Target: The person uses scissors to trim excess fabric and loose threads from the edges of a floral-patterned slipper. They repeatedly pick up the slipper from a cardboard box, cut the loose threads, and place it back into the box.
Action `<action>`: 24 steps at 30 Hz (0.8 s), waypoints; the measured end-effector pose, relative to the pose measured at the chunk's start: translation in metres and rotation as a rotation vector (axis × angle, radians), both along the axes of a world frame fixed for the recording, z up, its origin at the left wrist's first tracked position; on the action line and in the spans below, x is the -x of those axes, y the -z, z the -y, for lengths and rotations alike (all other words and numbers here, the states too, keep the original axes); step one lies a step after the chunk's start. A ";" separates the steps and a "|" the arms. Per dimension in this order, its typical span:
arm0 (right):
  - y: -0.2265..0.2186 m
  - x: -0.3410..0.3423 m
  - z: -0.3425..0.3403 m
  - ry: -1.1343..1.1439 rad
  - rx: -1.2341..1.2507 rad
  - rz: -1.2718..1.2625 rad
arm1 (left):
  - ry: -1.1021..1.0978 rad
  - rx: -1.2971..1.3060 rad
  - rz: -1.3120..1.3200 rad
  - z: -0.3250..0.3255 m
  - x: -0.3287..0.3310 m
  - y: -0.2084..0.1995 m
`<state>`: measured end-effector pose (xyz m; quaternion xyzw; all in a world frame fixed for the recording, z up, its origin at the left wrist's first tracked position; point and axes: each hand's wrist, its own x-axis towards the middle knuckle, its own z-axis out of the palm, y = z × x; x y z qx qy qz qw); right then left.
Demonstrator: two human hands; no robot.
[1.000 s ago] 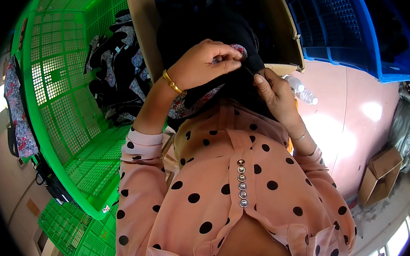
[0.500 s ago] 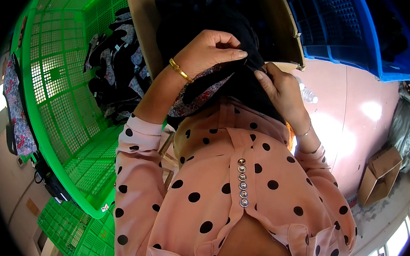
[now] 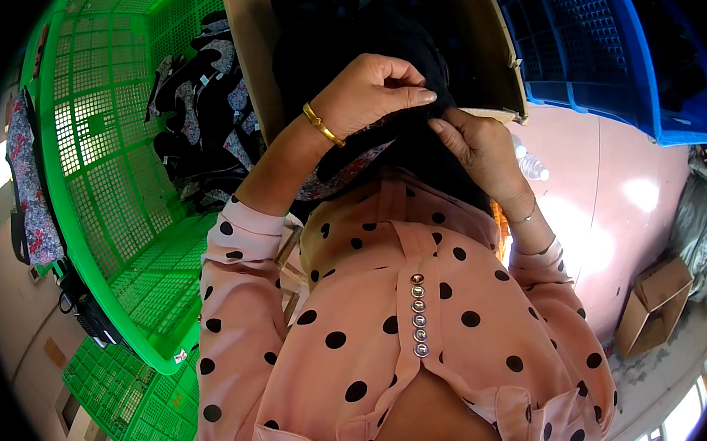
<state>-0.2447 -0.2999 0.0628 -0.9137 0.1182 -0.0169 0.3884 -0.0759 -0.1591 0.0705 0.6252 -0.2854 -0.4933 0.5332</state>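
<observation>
A black cloth piece point(image 3: 447, 174) with a grey and red floral part point(image 3: 349, 171) lies gathered over my lap. My left hand point(image 3: 379, 95), with a gold bangle at the wrist, is closed in a pinch at the cloth's upper edge. Just right of it, my right hand point(image 3: 485, 152) grips the same cloth between thumb and bent fingers. The fingertips of the two hands are close together but apart. Dark fabric hides exactly what lies between the left fingertips.
Beyond my hands stands an open cardboard box point(image 3: 505, 51) with dark items inside. To the left, a green plastic crate point(image 3: 105, 195) holds black and floral pieces point(image 3: 205, 120). A blue crate point(image 3: 618, 67) stands at far right, near a clear bottle point(image 3: 531, 165) and small carton point(image 3: 653, 307).
My left hand has moved slightly right, toward the right hand. The right hand has shifted a little, its thumb drawing left and up along the cloth.
</observation>
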 end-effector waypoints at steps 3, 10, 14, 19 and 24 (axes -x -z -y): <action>0.003 0.002 0.003 0.067 -0.153 -0.007 | -0.093 0.013 -0.016 0.001 0.002 0.003; 0.009 0.010 0.022 0.202 -0.446 -0.067 | -0.244 0.107 -0.095 -0.011 -0.011 0.003; -0.003 -0.006 0.023 0.053 -0.156 -0.062 | -0.309 0.153 -0.004 -0.013 -0.007 0.008; -0.021 -0.038 0.035 -0.137 0.034 -0.080 | -0.537 0.210 0.007 -0.012 0.005 0.020; -0.026 -0.070 0.046 -0.383 0.097 -0.168 | -0.604 0.216 -0.016 -0.015 0.011 0.021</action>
